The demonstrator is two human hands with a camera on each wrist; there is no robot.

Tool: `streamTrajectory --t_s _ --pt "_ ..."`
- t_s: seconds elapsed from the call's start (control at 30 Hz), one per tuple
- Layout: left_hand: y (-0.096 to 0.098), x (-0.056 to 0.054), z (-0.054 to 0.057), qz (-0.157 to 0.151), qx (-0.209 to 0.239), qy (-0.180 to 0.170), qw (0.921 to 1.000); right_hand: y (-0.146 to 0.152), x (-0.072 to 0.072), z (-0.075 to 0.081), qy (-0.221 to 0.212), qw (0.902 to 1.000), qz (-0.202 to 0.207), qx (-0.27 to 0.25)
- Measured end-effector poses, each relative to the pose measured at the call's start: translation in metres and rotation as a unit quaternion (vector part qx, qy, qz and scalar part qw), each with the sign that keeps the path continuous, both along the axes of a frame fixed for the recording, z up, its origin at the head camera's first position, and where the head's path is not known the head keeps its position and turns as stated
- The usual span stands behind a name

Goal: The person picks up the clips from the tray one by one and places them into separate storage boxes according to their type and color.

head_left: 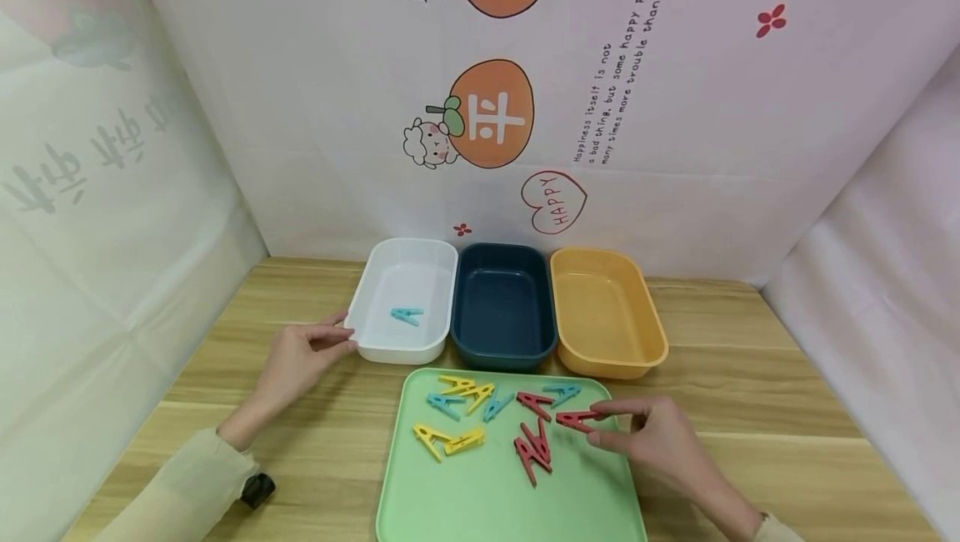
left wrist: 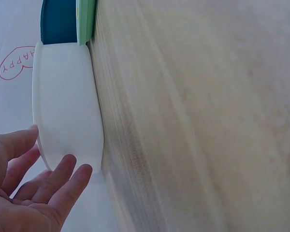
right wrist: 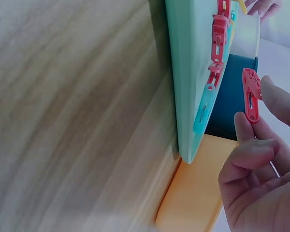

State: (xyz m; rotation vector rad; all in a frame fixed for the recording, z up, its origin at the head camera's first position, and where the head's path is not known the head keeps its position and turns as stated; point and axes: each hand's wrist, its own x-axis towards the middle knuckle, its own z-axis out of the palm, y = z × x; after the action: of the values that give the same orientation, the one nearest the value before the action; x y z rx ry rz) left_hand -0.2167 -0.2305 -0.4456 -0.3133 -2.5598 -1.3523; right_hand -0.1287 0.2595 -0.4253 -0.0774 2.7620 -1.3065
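Observation:
Between thumb and fingertips, my right hand (head_left: pixel 663 442) pinches a red clothespin (head_left: pixel 576 420) above the right side of the green tray (head_left: pixel 450 500). The right wrist view shows this red clothespin (right wrist: pixel 251 94) clear of the tray's surface. Several other red clothespins (head_left: pixel 534 449), yellow clothespins (head_left: pixel 465 440) and blue clothespins (head_left: pixel 444 405) lie on the tray. My left hand (head_left: pixel 296 363) touches the near left corner of the white bin (head_left: pixel 401 354), fingers loosely extended. One blue clothespin (head_left: pixel 407 315) lies inside that bin. In the left wrist view, the left hand's fingertips (left wrist: pixel 67 159) are by the bin's outer wall.
A dark blue bin (head_left: pixel 504 350) and a yellow bin (head_left: pixel 611 367) stand to the right of the white one, in a row behind the tray. All rest on a wooden table (head_left: pixel 757 409). A printed cloth (head_left: pixel 337 192) hangs behind, with pale cloth at both sides.

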Motion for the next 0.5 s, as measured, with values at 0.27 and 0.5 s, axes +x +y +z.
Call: streamTrajectory --t_s 0.27,0.5 --pt "0.000 0.000 0.000 -0.003 0.002 0.003 1.0000 0.000 -0.002 0.006 0.017 0.9998 0.006 -0.011" --pt "0.001 0.001 0.001 -0.004 0.000 0.002 1.0000 -0.004 -0.009 0.015 0.009 0.9999 -0.010 -0.008"
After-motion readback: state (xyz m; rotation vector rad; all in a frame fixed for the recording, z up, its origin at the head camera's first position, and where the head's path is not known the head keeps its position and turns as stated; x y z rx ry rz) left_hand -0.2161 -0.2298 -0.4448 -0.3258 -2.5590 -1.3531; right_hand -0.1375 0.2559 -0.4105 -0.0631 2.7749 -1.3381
